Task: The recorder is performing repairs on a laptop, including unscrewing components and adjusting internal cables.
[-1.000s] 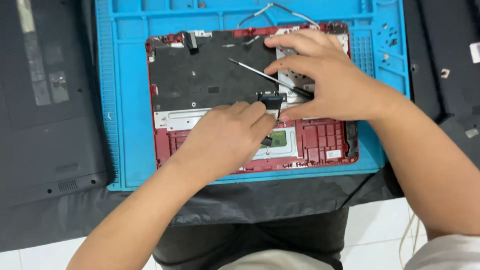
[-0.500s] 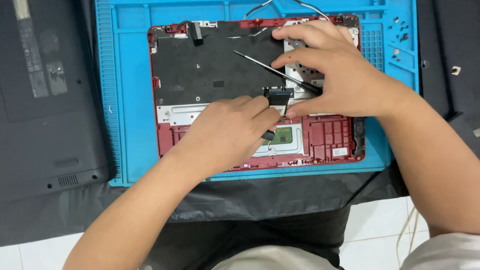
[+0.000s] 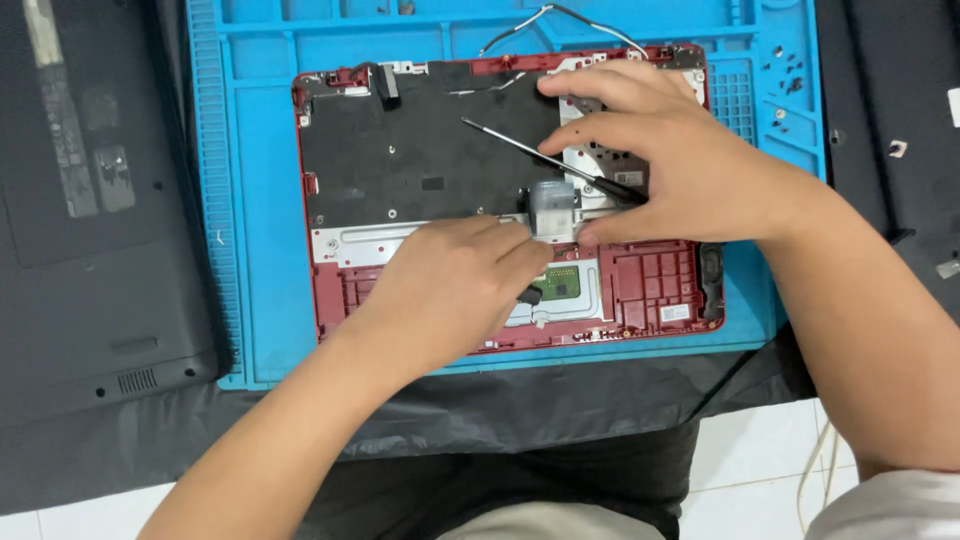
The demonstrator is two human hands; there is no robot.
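The blue work mat (image 3: 250, 200) carries everything here, and the red laptop shell (image 3: 660, 290) lies flat in its middle, open side up, with the black sheet (image 3: 420, 150) covering its upper half. Keep the shell square on the mat while you work; a dark laptop cover (image 3: 90, 260) sits just beside the mat's left edge, so mind your elbow there.

Your right hand (image 3: 680, 170) rests over the shell's upper right, thumb and forefinger pressed together on the thin black tool (image 3: 520, 150), whose tip points up and left across the black sheet. Your left hand (image 3: 455, 285) lies lower, its fingertips closed on the small pale flat ribbon (image 3: 552, 205) at the shell's middle, above the green board (image 3: 562, 283). Hold that ribbon by its edges and, in my judgement, move it straight along its own line, never sideways.

The mat's moulded compartment (image 3: 785, 85) at upper right holds a few small loose screws; the long top trays (image 3: 330, 12) look bare as far as shown.
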